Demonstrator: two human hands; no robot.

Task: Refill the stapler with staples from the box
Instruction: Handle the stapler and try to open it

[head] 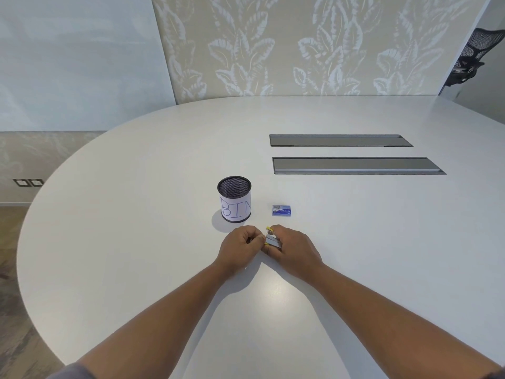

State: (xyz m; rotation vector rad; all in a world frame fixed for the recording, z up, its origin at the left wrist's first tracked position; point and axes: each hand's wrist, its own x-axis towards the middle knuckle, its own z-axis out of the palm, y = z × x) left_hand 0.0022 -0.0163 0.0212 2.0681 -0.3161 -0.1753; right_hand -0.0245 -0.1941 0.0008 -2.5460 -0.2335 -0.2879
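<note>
White table (136,214): one stapler (271,240), seemingly open, one box (281,210).

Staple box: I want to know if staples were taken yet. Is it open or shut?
Cannot tell: the staple box lies flat on the table, too small to show any flap.

Stapler (271,240) mostly hidden by hands; box (281,210) print illegible

Bright, even overhead light, soft glare on the table (276,299), faint shadows, wide-angle bowing at edges.
</note>
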